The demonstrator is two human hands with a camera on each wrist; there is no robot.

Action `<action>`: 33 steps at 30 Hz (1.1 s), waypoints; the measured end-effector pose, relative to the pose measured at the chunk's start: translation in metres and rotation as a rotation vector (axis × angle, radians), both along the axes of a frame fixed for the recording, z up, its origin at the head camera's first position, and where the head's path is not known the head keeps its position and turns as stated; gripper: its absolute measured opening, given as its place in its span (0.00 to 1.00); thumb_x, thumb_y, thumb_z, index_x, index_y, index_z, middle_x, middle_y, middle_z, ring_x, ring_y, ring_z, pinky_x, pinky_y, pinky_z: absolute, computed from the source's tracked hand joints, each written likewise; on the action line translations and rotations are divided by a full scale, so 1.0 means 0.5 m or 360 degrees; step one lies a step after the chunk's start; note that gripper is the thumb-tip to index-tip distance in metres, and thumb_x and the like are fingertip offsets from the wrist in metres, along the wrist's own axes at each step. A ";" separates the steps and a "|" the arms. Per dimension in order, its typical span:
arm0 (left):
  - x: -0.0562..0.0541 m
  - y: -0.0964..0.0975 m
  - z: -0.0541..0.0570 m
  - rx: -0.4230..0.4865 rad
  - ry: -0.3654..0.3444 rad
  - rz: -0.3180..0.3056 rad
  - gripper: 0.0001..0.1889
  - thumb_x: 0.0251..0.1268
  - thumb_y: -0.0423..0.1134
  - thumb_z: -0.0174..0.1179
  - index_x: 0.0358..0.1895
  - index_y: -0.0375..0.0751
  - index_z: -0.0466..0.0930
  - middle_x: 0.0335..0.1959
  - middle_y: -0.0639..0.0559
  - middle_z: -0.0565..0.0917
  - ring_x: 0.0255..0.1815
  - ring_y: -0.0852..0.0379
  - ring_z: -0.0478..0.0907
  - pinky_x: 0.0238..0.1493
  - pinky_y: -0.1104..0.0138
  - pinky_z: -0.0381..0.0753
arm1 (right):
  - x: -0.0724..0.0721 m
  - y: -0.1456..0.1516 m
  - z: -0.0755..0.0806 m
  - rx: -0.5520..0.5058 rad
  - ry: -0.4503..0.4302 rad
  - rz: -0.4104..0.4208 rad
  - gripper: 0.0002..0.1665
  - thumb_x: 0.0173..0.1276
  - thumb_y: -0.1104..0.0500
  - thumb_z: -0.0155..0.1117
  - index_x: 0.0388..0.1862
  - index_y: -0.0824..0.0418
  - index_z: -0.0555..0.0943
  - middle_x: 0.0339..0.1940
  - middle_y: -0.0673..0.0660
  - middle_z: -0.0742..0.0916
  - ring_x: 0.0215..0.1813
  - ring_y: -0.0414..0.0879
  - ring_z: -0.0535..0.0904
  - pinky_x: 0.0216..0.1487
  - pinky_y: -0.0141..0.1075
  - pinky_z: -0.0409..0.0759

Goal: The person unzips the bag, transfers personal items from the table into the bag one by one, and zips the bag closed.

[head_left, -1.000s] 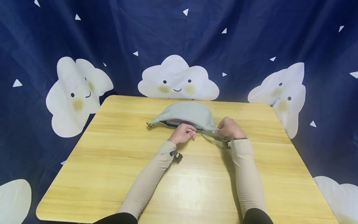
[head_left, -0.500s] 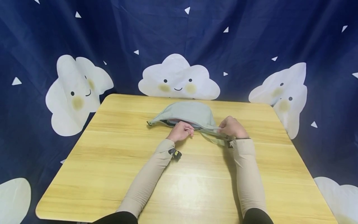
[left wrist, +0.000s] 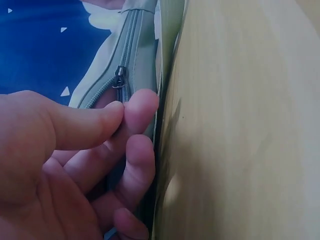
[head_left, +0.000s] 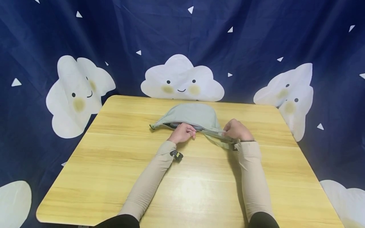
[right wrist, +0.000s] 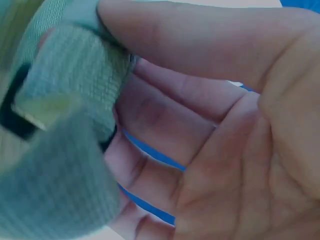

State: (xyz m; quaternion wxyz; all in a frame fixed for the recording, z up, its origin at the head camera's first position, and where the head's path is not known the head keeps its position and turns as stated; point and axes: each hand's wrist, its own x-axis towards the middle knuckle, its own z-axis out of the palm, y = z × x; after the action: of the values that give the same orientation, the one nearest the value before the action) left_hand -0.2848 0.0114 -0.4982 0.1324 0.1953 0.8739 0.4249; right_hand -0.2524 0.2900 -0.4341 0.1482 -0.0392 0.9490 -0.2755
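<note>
A pale grey-green waist bag (head_left: 192, 113) lies on the table, its zipped opening (head_left: 174, 124) facing the person and gaping at the left. My left hand (head_left: 182, 133) is at the front of the opening. In the left wrist view its thumb and index finger pinch the pull of a zipper (left wrist: 120, 77), the pull's end hidden by the fingertips. The teeth are closed above the slider and parted below it. My right hand (head_left: 237, 129) grips the bag's right end, where ribbed webbing strap (right wrist: 75, 65) and a dark buckle part (right wrist: 15, 107) show beside the thumb.
The bag stands towards the back of a wooden table (head_left: 114, 177). Behind it hangs a dark blue curtain (head_left: 119, 31) with printed clouds. A loop of strap (head_left: 218, 142) trails on the tabletop near the right hand. A black buckle (head_left: 152, 126) ends the bag's left side.
My left hand has slid a little to the left along the zipper, and the gap has closed slightly at its right end. The right hand keeps its hold, shifted marginally to the right.
</note>
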 end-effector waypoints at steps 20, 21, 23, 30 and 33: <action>-0.001 0.003 0.002 -0.0057 0.0023 0.0040 0.10 0.75 0.40 0.59 0.46 0.44 0.90 0.34 0.56 0.93 0.30 0.64 0.79 0.45 0.68 0.76 | -0.003 -0.032 0.003 0.0200 0.0092 -0.0069 0.06 0.58 0.58 0.76 0.26 0.60 0.89 0.28 0.53 0.88 0.32 0.49 0.77 0.29 0.38 0.72; -0.001 0.003 0.003 -0.0065 0.0031 0.0044 0.10 0.75 0.40 0.59 0.46 0.45 0.90 0.33 0.57 0.93 0.31 0.64 0.81 0.48 0.67 0.77 | -0.003 -0.031 0.003 0.0206 0.0094 -0.0073 0.06 0.58 0.58 0.75 0.27 0.60 0.90 0.29 0.54 0.89 0.33 0.49 0.78 0.29 0.39 0.73; -0.001 0.003 0.003 -0.0086 0.0052 0.0052 0.10 0.75 0.41 0.60 0.46 0.46 0.91 0.33 0.58 0.93 0.35 0.62 0.84 0.53 0.64 0.79 | -0.004 -0.028 0.004 0.0217 0.0100 -0.0081 0.06 0.59 0.57 0.74 0.30 0.59 0.90 0.34 0.57 0.90 0.36 0.51 0.80 0.31 0.39 0.74; -0.001 0.001 0.004 -0.0118 0.0074 0.0077 0.09 0.75 0.41 0.60 0.45 0.49 0.91 0.33 0.61 0.93 0.41 0.62 0.87 0.56 0.60 0.80 | 0.000 -0.026 0.001 0.0206 0.0129 -0.0095 0.06 0.61 0.57 0.73 0.34 0.59 0.90 0.39 0.59 0.92 0.39 0.52 0.82 0.35 0.42 0.77; 0.001 -0.003 0.004 -0.0114 0.0081 0.0083 0.10 0.75 0.41 0.60 0.45 0.49 0.92 0.34 0.61 0.93 0.43 0.61 0.87 0.56 0.61 0.80 | 0.001 -0.026 0.001 0.0188 0.0123 -0.0103 0.07 0.61 0.56 0.73 0.33 0.59 0.90 0.38 0.58 0.91 0.38 0.51 0.81 0.34 0.41 0.75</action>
State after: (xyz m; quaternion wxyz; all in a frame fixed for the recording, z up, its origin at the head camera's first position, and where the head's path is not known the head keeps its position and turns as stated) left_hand -0.2844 0.0101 -0.4963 0.1060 0.1784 0.8965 0.3915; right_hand -0.2521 0.2768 -0.4335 0.1046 -0.0102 0.9693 -0.2221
